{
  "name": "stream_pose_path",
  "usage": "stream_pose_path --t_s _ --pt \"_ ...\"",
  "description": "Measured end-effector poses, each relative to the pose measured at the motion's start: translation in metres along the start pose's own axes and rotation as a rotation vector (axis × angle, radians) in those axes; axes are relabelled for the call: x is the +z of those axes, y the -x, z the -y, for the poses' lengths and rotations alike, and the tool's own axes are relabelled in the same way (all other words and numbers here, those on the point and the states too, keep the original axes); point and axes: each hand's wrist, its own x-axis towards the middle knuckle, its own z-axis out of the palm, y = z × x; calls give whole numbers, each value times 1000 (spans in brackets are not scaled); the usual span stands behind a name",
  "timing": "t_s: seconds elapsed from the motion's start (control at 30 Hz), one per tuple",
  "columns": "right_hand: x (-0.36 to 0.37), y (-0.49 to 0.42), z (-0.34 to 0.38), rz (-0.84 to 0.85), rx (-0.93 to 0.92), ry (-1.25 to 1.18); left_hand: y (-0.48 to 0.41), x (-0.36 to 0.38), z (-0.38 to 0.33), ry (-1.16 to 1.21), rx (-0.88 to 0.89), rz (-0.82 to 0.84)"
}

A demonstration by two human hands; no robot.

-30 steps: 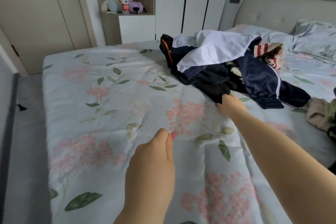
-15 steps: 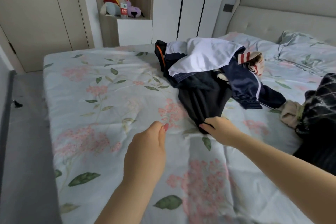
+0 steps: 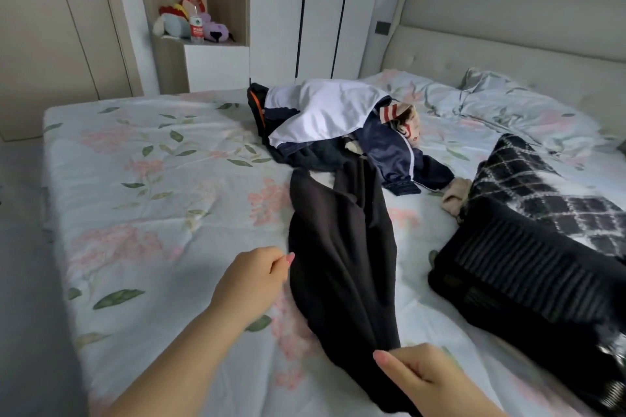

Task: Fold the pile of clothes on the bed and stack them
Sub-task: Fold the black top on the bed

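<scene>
The right hand grips the near end of a black garment, its fingers curled round the cloth at the bottom edge. From those fingers the garment runs away across the bed, long and rumpled. Its far end touches the pile of clothes, well beyond the fingertips. The left hand hangs just left of the garment, fingers loosely curled and slack. Its thumb tip is just beside the cloth's left edge; whether it touches cannot be told. In the pile a white top lies over a navy jacket. Right of the right fingers lies a dark plaid knit, with a beige piece touching its far side. Far past the left fingers a shelf holds plush toys and a bottle
</scene>
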Motion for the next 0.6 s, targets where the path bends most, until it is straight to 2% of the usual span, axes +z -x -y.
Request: stream_pose_path --t_s 0.07,0.17,0.27,0.33,0.37,0.43,0.53,0.6 --pt "-1 9 1 -24 -13 -20 9 8 -5 2 -20 136" --pt "-6 13 3 -136 8 -248 22 19 -13 29 3 353" --pt "-15 6 2 -312 -35 -341 29 21 -19 188 33 573" --pt "-21 -1 -1 -428 -58 -368 29 22 -21 245 123 688" --pt "-24 -4 -4 -476 -71 -386 29 24 -21 192 204 697" --pt "-31 -8 -8 -528 -91 -426 27 33 -19 75 351 594" --pt "-35 -11 -12 -491 -93 -519 22 42 -19 64 306 314" --pt "-32 -13 -11 -440 -86 -582 15 43 -17 39 291 184"
